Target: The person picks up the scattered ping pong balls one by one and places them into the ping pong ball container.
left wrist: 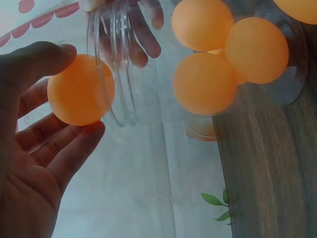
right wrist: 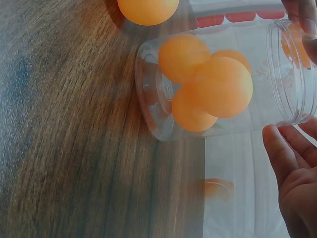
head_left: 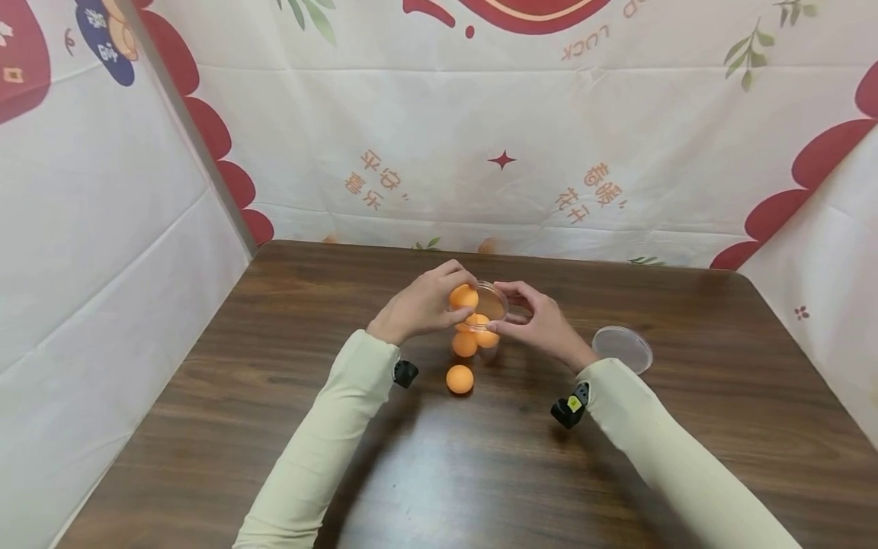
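Observation:
A clear plastic jar (right wrist: 257,109) stands on the table with its mouth up, several orange balls (right wrist: 224,87) lying in its lower part. My left hand (head_left: 428,299) pinches another orange ball (left wrist: 74,91) between thumb and fingertips, right at the jar's ringed rim (left wrist: 121,64). From the other side, my right hand (head_left: 542,320) holds the jar near its rim, thumb on the near side and fingers on the far side. One loose orange ball (head_left: 459,379) rests on the table in front of the jar.
A clear round lid (head_left: 622,349) lies flat on the brown wooden table (head_left: 274,427), right of the jar. Black wrist devices sit at both sleeves. Printed white cloth (head_left: 439,114) hangs behind the table and along both sides.

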`<state>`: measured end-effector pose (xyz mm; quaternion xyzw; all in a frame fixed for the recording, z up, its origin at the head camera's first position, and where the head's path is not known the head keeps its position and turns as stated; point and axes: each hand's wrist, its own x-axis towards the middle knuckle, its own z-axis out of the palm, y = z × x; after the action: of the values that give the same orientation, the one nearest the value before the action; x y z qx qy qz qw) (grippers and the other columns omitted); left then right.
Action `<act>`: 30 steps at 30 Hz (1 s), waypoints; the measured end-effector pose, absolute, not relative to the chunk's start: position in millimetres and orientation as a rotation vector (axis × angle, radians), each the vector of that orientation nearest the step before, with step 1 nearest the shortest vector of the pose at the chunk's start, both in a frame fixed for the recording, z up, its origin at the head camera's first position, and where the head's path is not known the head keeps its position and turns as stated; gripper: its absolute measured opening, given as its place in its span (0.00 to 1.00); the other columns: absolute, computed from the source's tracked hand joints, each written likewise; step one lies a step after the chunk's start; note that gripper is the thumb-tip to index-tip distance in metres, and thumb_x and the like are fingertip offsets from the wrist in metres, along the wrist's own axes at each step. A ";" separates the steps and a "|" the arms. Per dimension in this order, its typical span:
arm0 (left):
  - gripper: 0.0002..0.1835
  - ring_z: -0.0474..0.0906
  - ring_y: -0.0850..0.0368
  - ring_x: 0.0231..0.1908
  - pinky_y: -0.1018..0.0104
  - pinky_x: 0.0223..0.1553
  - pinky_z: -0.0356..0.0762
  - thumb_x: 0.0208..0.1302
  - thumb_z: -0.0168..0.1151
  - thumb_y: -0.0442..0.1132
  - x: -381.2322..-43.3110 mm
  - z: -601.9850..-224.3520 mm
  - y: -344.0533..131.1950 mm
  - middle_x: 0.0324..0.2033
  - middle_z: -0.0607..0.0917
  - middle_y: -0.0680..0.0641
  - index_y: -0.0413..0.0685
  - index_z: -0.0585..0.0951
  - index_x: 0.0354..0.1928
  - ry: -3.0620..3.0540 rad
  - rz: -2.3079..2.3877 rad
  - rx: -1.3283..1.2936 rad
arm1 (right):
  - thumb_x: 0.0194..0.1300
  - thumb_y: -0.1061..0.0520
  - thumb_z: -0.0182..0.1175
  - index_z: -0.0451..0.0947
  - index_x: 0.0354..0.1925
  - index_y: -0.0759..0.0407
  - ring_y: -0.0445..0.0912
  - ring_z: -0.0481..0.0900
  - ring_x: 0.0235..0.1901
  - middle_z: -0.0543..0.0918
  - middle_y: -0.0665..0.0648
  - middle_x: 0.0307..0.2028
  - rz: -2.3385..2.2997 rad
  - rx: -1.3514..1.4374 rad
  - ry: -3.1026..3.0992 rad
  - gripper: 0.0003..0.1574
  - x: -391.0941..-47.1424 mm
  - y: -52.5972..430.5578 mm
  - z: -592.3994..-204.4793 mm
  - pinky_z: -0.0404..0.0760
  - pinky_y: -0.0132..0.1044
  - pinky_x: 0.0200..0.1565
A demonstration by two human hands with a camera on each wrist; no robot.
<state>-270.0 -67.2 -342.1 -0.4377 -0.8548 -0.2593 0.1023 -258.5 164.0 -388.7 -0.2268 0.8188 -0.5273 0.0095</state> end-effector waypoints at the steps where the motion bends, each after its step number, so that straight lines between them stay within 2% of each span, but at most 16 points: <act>1: 0.14 0.74 0.56 0.34 0.70 0.38 0.74 0.58 0.66 0.34 -270.3 -342.9 -67.3 0.43 0.77 0.44 0.40 0.79 0.45 -2.520 -0.767 -1.291 | 0.56 0.58 0.70 0.68 0.61 0.63 0.58 0.71 0.61 0.71 0.63 0.62 -1.644 -0.710 2.557 0.37 -258.6 163.7 -388.5 0.78 0.36 0.51; 8: 0.14 0.73 0.56 0.35 0.70 0.39 0.74 0.57 0.66 0.34 -274.0 -347.4 -65.4 0.43 0.76 0.45 0.40 0.78 0.46 -2.514 -0.768 -1.302 | 0.56 0.58 0.70 0.68 0.61 0.62 0.55 0.72 0.61 0.71 0.62 0.62 -1.646 -0.711 2.564 0.36 -258.8 164.0 -388.8 0.78 0.35 0.51; 15: 0.15 0.73 0.56 0.33 0.71 0.37 0.73 0.57 0.67 0.34 -275.1 -350.9 -65.4 0.42 0.77 0.44 0.41 0.78 0.46 -2.534 -0.752 -1.289 | 0.56 0.58 0.69 0.68 0.61 0.62 0.61 0.70 0.62 0.71 0.62 0.62 -1.640 -0.724 2.565 0.36 -259.8 164.1 -390.0 0.78 0.38 0.52; 22: 0.15 0.73 0.56 0.34 0.70 0.37 0.73 0.57 0.67 0.34 -274.2 -349.3 -65.6 0.42 0.77 0.44 0.41 0.78 0.46 -2.532 -0.751 -1.292 | 0.56 0.57 0.69 0.68 0.61 0.62 0.61 0.70 0.62 0.71 0.62 0.63 -1.645 -0.725 2.555 0.36 -260.4 164.5 -389.9 0.78 0.37 0.52; 30: 0.16 0.69 0.58 0.29 0.72 0.34 0.71 0.59 0.67 0.36 -272.8 -347.5 -67.0 0.43 0.76 0.45 0.42 0.78 0.48 -2.558 -0.718 -1.299 | 0.56 0.58 0.69 0.68 0.61 0.64 0.62 0.70 0.61 0.70 0.63 0.63 -1.636 -0.730 2.560 0.36 -259.8 163.5 -389.7 0.78 0.38 0.52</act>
<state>-272.8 -67.0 -347.5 -0.4373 -0.8613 -0.2416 0.0920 -259.8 163.5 -389.7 -0.2336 0.8193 -0.5236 0.0087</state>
